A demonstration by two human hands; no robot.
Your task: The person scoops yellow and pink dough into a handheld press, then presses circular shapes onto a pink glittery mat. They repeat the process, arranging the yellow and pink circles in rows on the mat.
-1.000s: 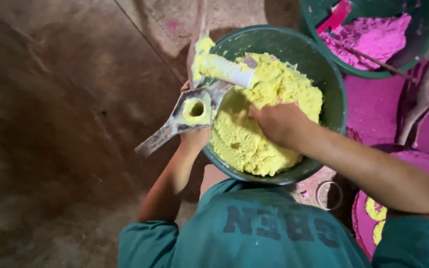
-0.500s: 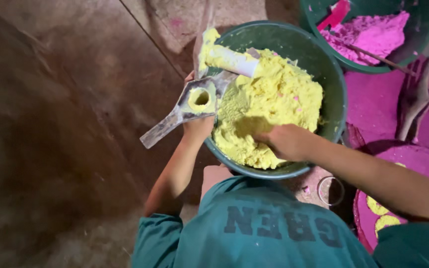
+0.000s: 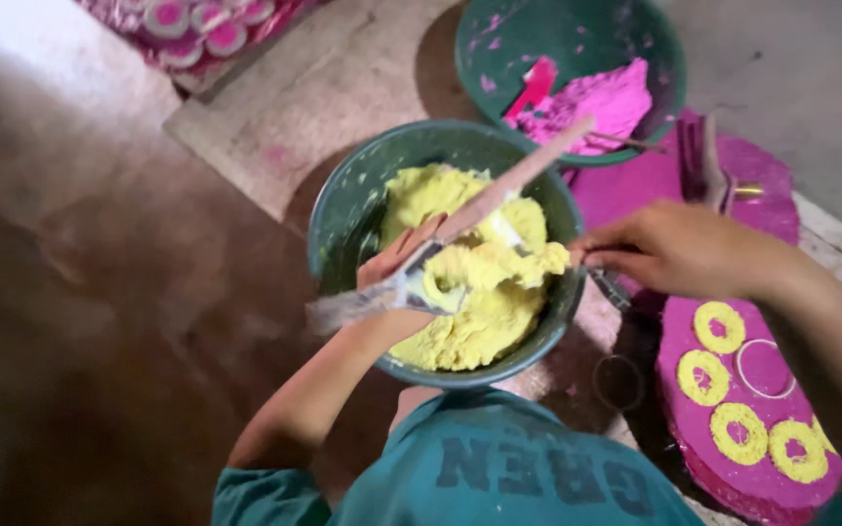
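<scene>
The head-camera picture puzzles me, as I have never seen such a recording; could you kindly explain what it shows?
The camera sits on a person's head and looks down, so you see their own arms and teal shirt. The left hand holds a metal ring mould packed with yellow paste over a green bowl of that paste. The right hand reaches over the bowl's rim toward a pink board carrying yellow rings; whether it holds anything I cannot tell. A long stick rests in the bowl. Behind stands a second bowl with pink paste.

Dim, soft daylight; heavy motion blur
</scene>
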